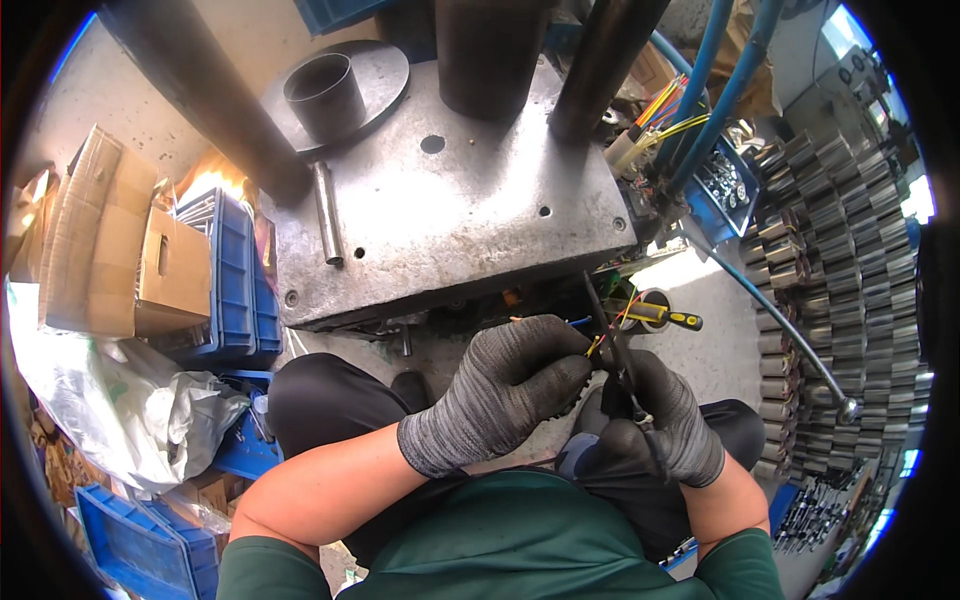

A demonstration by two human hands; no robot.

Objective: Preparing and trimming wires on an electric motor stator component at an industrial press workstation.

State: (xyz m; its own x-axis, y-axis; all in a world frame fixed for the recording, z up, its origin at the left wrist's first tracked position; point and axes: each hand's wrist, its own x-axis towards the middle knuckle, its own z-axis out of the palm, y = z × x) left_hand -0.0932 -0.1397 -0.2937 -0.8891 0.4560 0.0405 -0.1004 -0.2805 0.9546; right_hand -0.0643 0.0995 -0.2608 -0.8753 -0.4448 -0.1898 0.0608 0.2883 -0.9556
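Observation:
Both of my hands wear grey knit gloves with dark palms, close together in front of my knees below the metal table. My left hand (510, 390) is closed, its thumb and fingers pinching thin coloured wires (597, 347) in red, yellow and blue. Just beside it, my right hand (675, 415) is wrapped round a long, dark, cable-like piece (612, 335). That piece rises past the wires toward the table edge, and its lower end hangs by my right wrist. Whether the wires come out of it I cannot tell.
A thick steel table (450, 210) carries a flanged ring (325, 95), a metal rod (327, 213) and dark columns. Right of it are a yellow-black handled tool (670, 315), stacked metal parts (830, 250) and a blue bin of small parts (725, 190). Cardboard boxes (95, 240) and blue crates (235, 270) stand left.

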